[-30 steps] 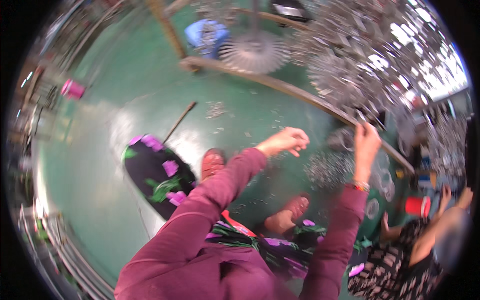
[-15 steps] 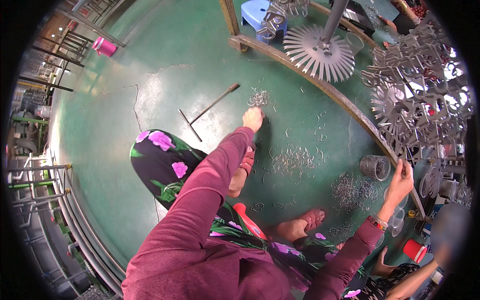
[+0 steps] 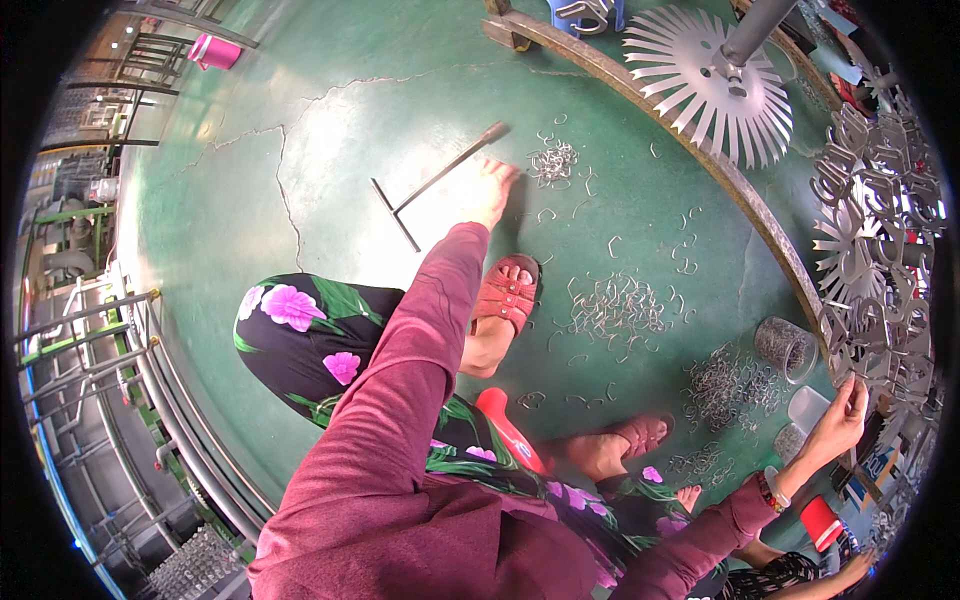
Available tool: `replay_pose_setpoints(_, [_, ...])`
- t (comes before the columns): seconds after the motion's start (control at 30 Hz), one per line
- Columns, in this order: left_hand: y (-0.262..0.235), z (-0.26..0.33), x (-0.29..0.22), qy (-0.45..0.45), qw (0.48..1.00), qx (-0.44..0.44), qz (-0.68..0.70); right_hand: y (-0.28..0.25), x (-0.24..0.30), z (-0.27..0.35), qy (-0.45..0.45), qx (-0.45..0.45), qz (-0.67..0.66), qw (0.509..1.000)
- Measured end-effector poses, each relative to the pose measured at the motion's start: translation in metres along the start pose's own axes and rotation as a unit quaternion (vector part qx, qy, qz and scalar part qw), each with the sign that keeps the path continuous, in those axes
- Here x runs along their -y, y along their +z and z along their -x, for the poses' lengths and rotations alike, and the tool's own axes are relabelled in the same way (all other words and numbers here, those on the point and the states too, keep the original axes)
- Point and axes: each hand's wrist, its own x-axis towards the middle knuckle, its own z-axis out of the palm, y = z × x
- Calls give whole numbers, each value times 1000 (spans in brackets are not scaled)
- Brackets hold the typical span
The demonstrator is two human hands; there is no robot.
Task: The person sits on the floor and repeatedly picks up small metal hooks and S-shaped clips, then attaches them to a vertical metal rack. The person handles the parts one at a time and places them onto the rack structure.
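Observation:
My left hand (image 3: 487, 190) has its fingers curled, beside the shaft of a T-shaped metal tool (image 3: 446, 170) on the green floor. Glare washes out its fingers, so whatever they hold is hidden. Right of that hand lies a small heap of curved metal clips (image 3: 553, 162). My right hand (image 3: 838, 425) is at the right, thumb and fingertips pinched together beside hanging silver metal pieces (image 3: 872, 345). I cannot make out what is in the pinch. Near it a clear tub of small metal parts (image 3: 786, 348) lies tipped on its side.
Larger heaps of clips (image 3: 620, 308) and darker small parts (image 3: 728, 385) spread between my feet and the curved wooden rail (image 3: 700, 150). A slotted metal disc (image 3: 715, 90) on a post stands beyond the rail. A co-worker's arm (image 3: 840, 580) shows at lower right, near a red container (image 3: 821, 523).
My left hand has moved left, away from the small clip heap and toward the T-shaped tool. My right hand has moved toward the hanging metal pieces. The whole view has shifted.

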Motion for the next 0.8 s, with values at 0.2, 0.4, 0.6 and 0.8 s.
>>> replay_pose_setpoints(0.2, [17, -3, -24, 30, 991, 68, -111, 5, -1, -2, -25, -11, -30, 999])
replay_pose_setpoints(0.4, [22, 9, -43, -84, 993, 21, 76, 5, 11, 0, -52, -3, -72, 996])
replay_pose_setpoints(0.6, [25, 8, -136, -233, 858, 97, 447, 9, 10, -1, -71, -19, -48, 996])
replay_pose_setpoints(0.8, [-1, 31, -298, -153, 811, 359, 437, -2, 17, -6, -69, -13, -4, 998])
